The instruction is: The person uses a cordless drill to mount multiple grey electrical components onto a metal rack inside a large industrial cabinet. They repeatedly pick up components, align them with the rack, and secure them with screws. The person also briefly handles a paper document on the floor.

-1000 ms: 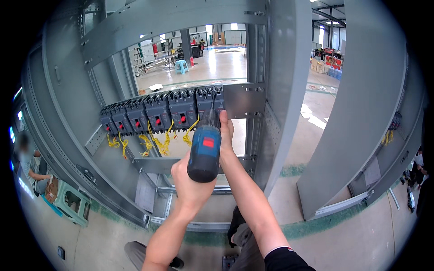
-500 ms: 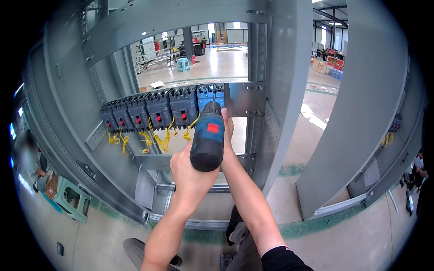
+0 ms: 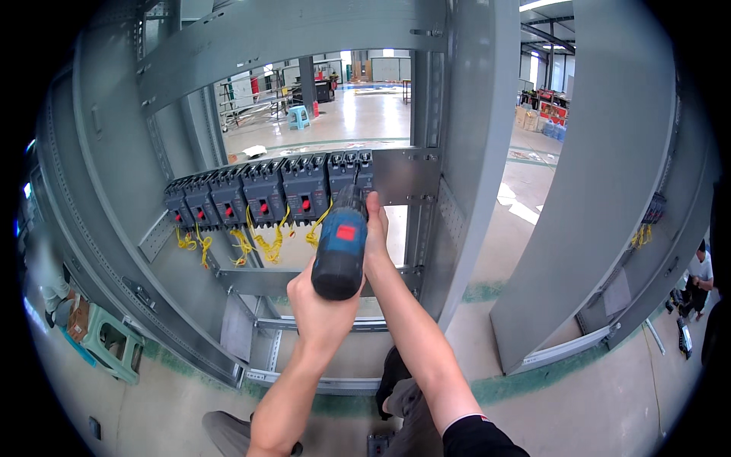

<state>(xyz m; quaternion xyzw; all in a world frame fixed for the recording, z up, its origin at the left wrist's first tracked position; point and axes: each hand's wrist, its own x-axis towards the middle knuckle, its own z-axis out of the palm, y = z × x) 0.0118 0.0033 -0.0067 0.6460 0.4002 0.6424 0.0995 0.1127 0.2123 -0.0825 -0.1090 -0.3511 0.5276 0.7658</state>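
Note:
My left hand [image 3: 326, 303] is closed round the grip of a blue and black cordless drill [image 3: 340, 255]. Its bit points away from me, against the upper part of the rightmost circuit breaker [image 3: 364, 179] in a row. Close along the drill's right side is my right hand [image 3: 376, 232], thumb pointing up near that breaker's lower right corner. The drill hides its other fingers, so what they hold cannot be seen. More dark grey circuit breakers [image 3: 305, 194] with red switches continue leftward, yellow wires [image 3: 272, 245] dangling beneath them.
The breakers sit on a metal mounting plate [image 3: 407, 174] across a grey cabinet frame [image 3: 480, 152]. A second cabinet [image 3: 582, 190] stands to the right. At lower left, a green stool [image 3: 114, 352] bears a cardboard box, beside a person [image 3: 52, 278]. Another person [image 3: 699, 278] is far right.
The blue light on the rightmost breaker has gone. My view has shifted a little, and the drill, still in my left hand, sits slightly lower in it. My right hand remains beside it.

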